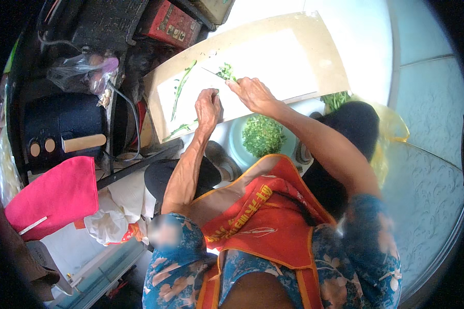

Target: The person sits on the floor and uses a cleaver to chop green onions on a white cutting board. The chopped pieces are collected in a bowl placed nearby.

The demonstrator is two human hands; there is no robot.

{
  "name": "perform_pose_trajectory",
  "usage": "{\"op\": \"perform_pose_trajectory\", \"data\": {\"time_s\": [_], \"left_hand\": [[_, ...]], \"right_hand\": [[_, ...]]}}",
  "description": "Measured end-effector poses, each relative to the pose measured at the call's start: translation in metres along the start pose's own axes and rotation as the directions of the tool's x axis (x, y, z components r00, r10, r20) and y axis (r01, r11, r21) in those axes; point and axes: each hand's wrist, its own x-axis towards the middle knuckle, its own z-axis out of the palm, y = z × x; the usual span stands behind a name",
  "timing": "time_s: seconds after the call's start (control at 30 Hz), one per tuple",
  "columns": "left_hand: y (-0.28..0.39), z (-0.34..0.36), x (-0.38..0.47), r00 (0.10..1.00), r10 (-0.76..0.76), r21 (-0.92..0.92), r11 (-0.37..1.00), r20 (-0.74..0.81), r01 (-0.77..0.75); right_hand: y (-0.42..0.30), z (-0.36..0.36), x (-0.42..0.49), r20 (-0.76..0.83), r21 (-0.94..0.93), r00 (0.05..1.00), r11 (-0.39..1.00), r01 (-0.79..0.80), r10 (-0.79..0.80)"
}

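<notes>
A pale board (328, 61) lies across in front of me, its middle washed out by glare. My right hand (253, 94) grips a knife (213, 73), whose thin dark blade points up and left over the board. Chopped leafy greens (226, 70) lie beside the blade. To the left, my left hand (208, 108) is curled low over the board, with a bit of green stem (217, 92) showing at its fingertips. Long green stalks (182, 87) rest on the board's left part. Below the near edge, a translucent bowl (236, 143) holds a heap of finely chopped greens (263, 135).
Left of me stands a black appliance (65, 127) with a wooden-looking handle, near a cable (135, 116) and a plastic bag (77, 73). A pink cloth (58, 197) hangs below. Uncut greens (335, 100) and a yellow plastic bag (394, 123) are by my right knee.
</notes>
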Motion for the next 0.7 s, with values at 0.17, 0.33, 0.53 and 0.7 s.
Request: {"op": "perform_pose_trajectory", "data": {"time_s": [0.17, 0.33, 0.53, 0.7], "left_hand": [[-0.005, 0.005, 0.010, 1.000, -0.010, -0.026, 1.000, -0.005, 0.009], [-0.004, 0.005, 0.010, 1.000, 0.000, 0.028, 1.000, 0.020, 0.000], [0.003, 0.002, 0.004, 0.998, 0.061, 0.051, 0.997, -0.012, -0.060], [0.002, -0.002, 0.000, 0.999, 0.043, 0.031, 0.999, 0.023, -0.044]], "right_hand": [[0.024, 0.021, -0.021, -0.269, -0.241, 0.856, 0.891, 0.384, -0.442], [0.010, 0.018, -0.012, -0.140, -0.173, 0.945, 0.947, 0.272, -0.297], [0.018, 0.033, 0.005, -0.279, -0.204, 0.916, 0.950, 0.238, -0.290], [0.022, 0.026, -0.015, -0.306, -0.334, 0.801, 0.846, 0.416, -0.515]]}}
